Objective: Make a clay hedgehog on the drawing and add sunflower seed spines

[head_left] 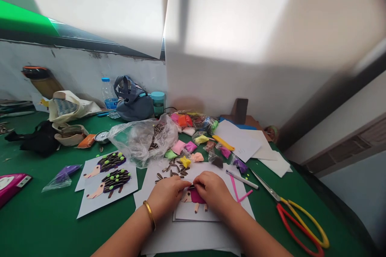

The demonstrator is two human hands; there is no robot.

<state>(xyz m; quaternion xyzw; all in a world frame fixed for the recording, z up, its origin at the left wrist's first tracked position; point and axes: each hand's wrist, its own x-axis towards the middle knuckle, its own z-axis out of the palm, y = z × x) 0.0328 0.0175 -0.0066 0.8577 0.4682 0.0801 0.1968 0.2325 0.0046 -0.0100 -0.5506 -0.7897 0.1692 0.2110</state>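
Both my hands meet over a small clay hedgehog picture (197, 197) with a magenta body, pink face and pink legs, on white paper. My left hand (169, 193), a gold bangle at its wrist, has its fingers closed together at the hedgehog's upper left edge. In a pinch, my right hand (213, 189) touches the top of the magenta body. Whatever is between the fingertips is hidden; a dark sliver shows beside them. Striped sunflower seeds (174, 168) lie loose just beyond, beside a yellow clay lump (185, 162).
Two finished-looking hedgehog pictures (116, 184) lie left. A plastic bag of seeds (141, 140) and several bagged clay pieces (189, 146) stand behind. Right are a white pen (243, 179), pink strips (234, 188), paper sheets (238, 140) and red-yellow scissors (282, 200). A bottle (109, 96) stands by the wall.
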